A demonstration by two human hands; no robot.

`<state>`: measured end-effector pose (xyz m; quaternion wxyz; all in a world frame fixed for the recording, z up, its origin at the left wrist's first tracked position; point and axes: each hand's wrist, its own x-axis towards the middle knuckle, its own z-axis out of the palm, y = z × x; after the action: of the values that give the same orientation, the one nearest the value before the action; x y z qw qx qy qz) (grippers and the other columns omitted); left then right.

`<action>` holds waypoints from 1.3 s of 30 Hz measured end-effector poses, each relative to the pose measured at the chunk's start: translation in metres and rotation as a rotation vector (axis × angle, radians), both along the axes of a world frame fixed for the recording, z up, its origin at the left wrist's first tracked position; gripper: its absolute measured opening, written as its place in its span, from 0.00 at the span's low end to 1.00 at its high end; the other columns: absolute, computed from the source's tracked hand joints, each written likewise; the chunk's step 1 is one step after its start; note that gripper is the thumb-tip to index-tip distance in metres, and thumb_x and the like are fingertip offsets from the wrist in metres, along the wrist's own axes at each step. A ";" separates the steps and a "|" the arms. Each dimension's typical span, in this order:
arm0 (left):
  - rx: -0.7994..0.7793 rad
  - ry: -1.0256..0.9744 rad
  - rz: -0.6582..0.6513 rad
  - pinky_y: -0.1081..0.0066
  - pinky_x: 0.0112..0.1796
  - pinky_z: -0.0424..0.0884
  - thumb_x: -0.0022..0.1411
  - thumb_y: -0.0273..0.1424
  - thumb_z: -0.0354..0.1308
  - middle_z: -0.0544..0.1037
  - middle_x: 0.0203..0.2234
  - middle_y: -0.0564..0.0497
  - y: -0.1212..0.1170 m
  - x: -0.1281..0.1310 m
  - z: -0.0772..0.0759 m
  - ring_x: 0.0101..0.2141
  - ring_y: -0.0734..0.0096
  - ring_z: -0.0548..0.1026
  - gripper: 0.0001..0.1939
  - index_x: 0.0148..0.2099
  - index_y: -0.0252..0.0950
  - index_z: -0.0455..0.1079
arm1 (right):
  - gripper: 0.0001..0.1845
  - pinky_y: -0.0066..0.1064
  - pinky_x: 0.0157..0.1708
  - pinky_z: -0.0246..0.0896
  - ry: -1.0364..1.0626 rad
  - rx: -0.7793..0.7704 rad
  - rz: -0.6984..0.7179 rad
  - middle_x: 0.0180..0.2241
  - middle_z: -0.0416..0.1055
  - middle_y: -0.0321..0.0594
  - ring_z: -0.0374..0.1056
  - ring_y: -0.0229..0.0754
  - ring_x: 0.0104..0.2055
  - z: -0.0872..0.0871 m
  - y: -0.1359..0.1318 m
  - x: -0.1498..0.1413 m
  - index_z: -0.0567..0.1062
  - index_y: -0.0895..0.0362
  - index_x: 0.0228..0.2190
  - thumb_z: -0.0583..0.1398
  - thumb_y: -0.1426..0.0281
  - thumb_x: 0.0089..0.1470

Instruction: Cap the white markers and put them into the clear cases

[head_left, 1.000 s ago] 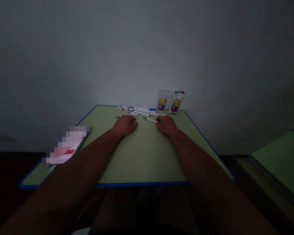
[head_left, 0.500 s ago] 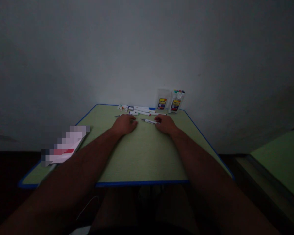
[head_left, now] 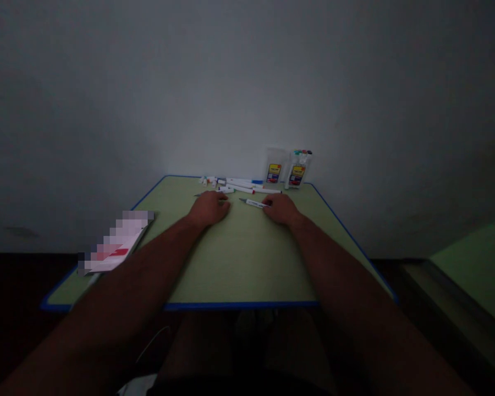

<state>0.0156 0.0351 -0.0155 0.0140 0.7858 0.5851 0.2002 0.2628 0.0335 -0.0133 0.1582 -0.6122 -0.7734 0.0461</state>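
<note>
Near the far part of the table, my right hand has its fingers closed on the end of a white marker. The marker's grey tip points left, and dark print shows along the barrel. To the left, my left hand rests on the tabletop, thumb and fingers apart with nothing between them. Just beyond it lies another white marker with a grey tip, partly hidden by the hand. Several white markers with coloured ends lie in a loose group behind both hands.
Small white caps lie at the back left of the green table, which has a blue edge. Two clear packs stand by the wall, one see-through and one holding markers. A booklet, partly blurred out, lies at left.
The marker in my right hand has turned, so print now shows on its barrel. My left hand has stayed in place, and the view has shifted slightly.
</note>
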 end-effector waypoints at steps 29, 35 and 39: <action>-0.128 0.132 0.008 0.70 0.43 0.69 0.53 0.24 0.59 0.82 0.44 0.44 0.070 -0.008 0.027 0.41 0.61 0.78 0.25 0.53 0.43 0.79 | 0.10 0.32 0.41 0.64 0.325 0.028 -0.174 0.38 0.78 0.43 0.72 0.43 0.40 0.010 0.001 0.006 0.78 0.58 0.35 0.63 0.75 0.48; -0.134 0.225 0.001 0.71 0.43 0.69 0.51 0.25 0.58 0.81 0.45 0.46 0.075 0.001 0.027 0.42 0.61 0.78 0.28 0.54 0.45 0.78 | 0.10 0.31 0.41 0.64 0.335 0.033 -0.166 0.38 0.78 0.42 0.72 0.42 0.39 0.009 0.002 0.007 0.78 0.58 0.36 0.63 0.75 0.47; -0.140 0.237 0.013 0.71 0.45 0.68 0.49 0.26 0.58 0.82 0.44 0.47 0.077 0.003 0.027 0.44 0.60 0.78 0.27 0.52 0.45 0.79 | 0.11 0.32 0.42 0.64 0.329 0.018 -0.165 0.39 0.77 0.43 0.72 0.43 0.40 0.010 0.001 0.007 0.78 0.58 0.36 0.63 0.75 0.48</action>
<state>0.0185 0.1124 0.0115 -0.0016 0.7970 0.6004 0.0648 0.2699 0.0344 -0.0035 0.2910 -0.6565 -0.6845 0.1256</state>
